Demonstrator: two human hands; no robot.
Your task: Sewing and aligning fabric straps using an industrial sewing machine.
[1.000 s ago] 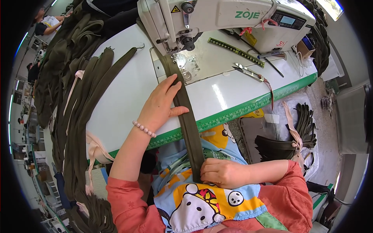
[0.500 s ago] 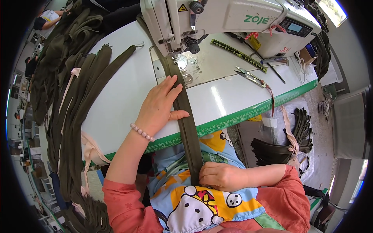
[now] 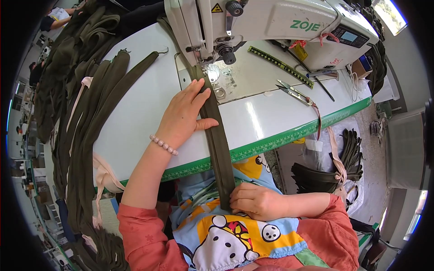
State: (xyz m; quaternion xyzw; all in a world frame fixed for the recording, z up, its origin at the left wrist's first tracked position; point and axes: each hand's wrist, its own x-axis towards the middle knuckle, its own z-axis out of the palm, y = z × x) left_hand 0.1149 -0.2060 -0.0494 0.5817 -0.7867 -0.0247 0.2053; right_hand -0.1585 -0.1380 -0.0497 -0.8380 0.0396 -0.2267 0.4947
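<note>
Fingertips of the left hand [image 3: 181, 118] have crept a little nearer the needle area since the earlier frame, and the right hand [image 3: 257, 201] is slightly closer to the table edge [image 3: 264, 148]. Some overall drift of the view too.

Cloth strip [image 3: 219, 151], dark olive: lies from beneath the head of the sewing machine [image 3: 289, 20], across the white table and over its green edge, down to the lap. Long axis nearly straight away from the body, far end leaning left.

Left hand: spread flat, palm down, thumb held apart from the fingers. Fingertips and thumb rest on the strip; nothing gripped. Strip runs along this hand's right side. This is the hand nearer the needle, just short of the presser foot [image 3: 204, 72].

Right hand: fingers curled in, closed on the strip's right edge near the lap; fingertips partly hidden, so exact pinch not readable. Strip lies on its left and leads away from it toward the machine.

Nearby: scissors [image 3: 294, 93] right of the strip, apart from both hands; more strips [image 3: 106, 97] bunched at left.
</note>
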